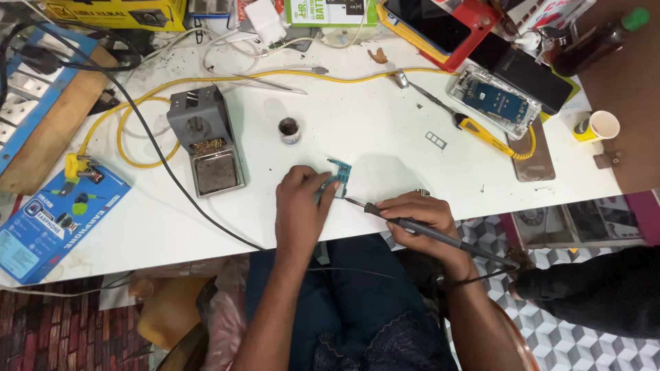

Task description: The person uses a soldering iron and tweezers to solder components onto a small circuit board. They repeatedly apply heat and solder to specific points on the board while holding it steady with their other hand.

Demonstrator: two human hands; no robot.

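My left hand [302, 206] pinches a small teal circuit board [340, 175] against the white table [371, 130] near its front edge. My right hand [416, 216] grips a black soldering iron [412, 225] like a pen. Its metal tip [352, 202] points left and touches the board's lower edge, right beside my left fingers. The iron's cord runs back past my right wrist.
A grey soldering-iron stand [206, 141] with a sponge tray sits to the left, a small round flux pot [289, 130] behind the board. A yellow cable [227, 79], an opened phone [495, 99], a yellow-handled screwdriver [481, 130], a paper cup [603, 126] and boxes lie around.
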